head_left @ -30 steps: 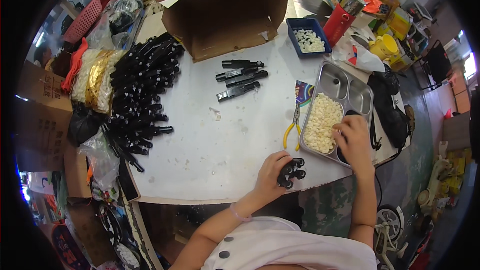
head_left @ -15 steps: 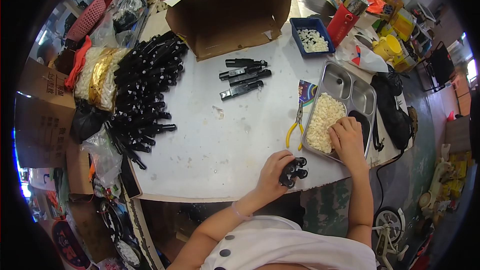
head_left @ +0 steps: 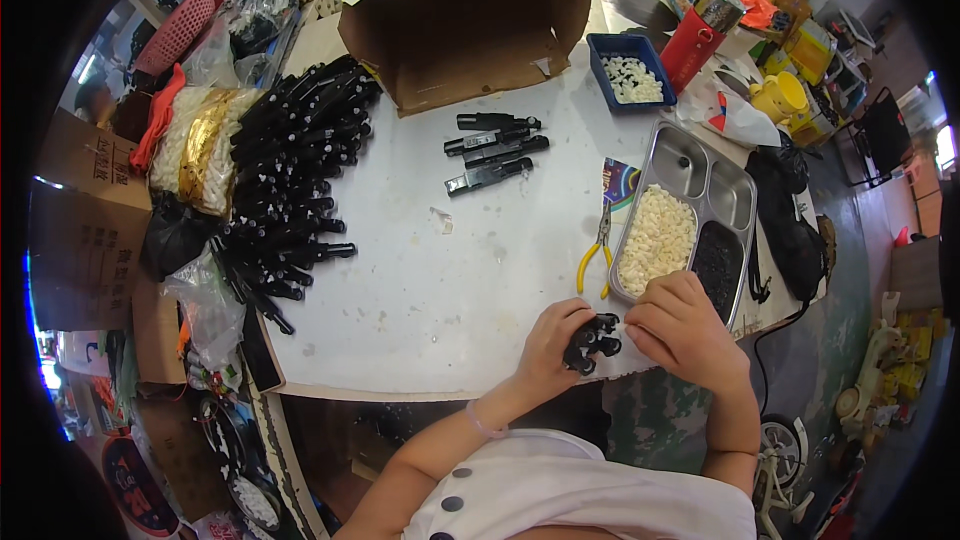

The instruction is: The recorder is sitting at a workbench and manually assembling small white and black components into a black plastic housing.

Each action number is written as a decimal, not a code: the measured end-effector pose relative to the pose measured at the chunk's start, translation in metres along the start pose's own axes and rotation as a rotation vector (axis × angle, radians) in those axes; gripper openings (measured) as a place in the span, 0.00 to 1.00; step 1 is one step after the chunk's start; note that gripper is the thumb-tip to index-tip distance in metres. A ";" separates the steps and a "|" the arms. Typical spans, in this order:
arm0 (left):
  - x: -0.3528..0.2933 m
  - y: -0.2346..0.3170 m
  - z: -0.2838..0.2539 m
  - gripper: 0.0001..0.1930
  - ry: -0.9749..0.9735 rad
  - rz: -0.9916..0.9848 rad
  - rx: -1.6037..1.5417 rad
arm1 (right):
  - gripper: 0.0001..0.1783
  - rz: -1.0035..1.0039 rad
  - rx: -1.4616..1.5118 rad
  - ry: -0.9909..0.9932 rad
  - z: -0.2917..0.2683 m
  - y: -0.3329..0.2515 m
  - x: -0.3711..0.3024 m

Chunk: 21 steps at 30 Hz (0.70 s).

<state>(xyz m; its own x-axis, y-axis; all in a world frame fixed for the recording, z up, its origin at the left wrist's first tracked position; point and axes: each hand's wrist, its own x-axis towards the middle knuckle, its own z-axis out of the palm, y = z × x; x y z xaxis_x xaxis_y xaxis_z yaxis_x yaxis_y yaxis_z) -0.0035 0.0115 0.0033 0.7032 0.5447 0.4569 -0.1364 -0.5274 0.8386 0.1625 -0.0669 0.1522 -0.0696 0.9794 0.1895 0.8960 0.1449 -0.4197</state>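
Near the table's front edge, my left hand [head_left: 545,348] is wrapped round a bundle of black plastic parts [head_left: 592,344], their ends pointing toward my right hand. My right hand [head_left: 688,328] is closed in a pinch just right of those ends; whatever its fingertips hold is too small to make out. Beyond it lies a metal compartment tray [head_left: 640,145] with small cream-white pieces [head_left: 656,240] in its long section and small black pieces [head_left: 716,265] beside them. Yellow-handled pliers [head_left: 593,260] rest left of the tray. Several similar black parts [head_left: 492,152] lie mid-table.
A large heap of black parts [head_left: 300,160] covers the table's left side. An open cardboard box [head_left: 470,35] stands at the back. Right of it are a blue bin [head_left: 630,75] of white pieces and a red flask [head_left: 692,50]. A black pouch [head_left: 780,205] lies right of the tray.
My right hand has left the tray and come toward me and slightly left, to beside the black parts. My left hand keeps its hold, almost unmoved.
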 end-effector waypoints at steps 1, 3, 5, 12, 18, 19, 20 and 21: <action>0.000 0.000 0.001 0.36 0.004 0.007 0.001 | 0.05 0.000 -0.002 0.000 -0.003 -0.001 0.000; 0.001 0.001 0.001 0.36 0.011 0.015 0.001 | 0.07 -0.030 -0.101 -0.028 -0.006 -0.003 0.002; 0.001 0.002 0.002 0.34 0.039 -0.002 -0.062 | 0.07 -0.040 -0.151 -0.038 -0.008 -0.004 0.003; 0.001 0.002 0.002 0.34 0.040 0.001 -0.059 | 0.07 -0.069 -0.267 -0.120 -0.009 -0.008 0.007; 0.001 0.002 0.002 0.34 0.046 0.004 -0.060 | 0.07 -0.096 -0.349 -0.143 -0.009 -0.014 0.012; 0.001 0.002 0.002 0.34 0.049 0.008 -0.062 | 0.07 -0.097 -0.348 -0.144 -0.010 -0.016 0.012; 0.002 0.002 0.002 0.34 0.052 0.011 -0.064 | 0.07 -0.099 -0.369 -0.161 -0.010 -0.017 0.013; 0.002 0.002 0.002 0.34 0.052 0.009 -0.065 | 0.08 -0.099 -0.391 -0.178 -0.011 -0.018 0.013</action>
<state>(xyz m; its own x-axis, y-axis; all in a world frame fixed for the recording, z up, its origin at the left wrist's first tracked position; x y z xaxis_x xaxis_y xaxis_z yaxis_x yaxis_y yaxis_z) -0.0010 0.0098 0.0056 0.6648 0.5738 0.4782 -0.1890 -0.4902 0.8509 0.1501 -0.0586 0.1717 -0.2073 0.9774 0.0413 0.9774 0.2087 -0.0327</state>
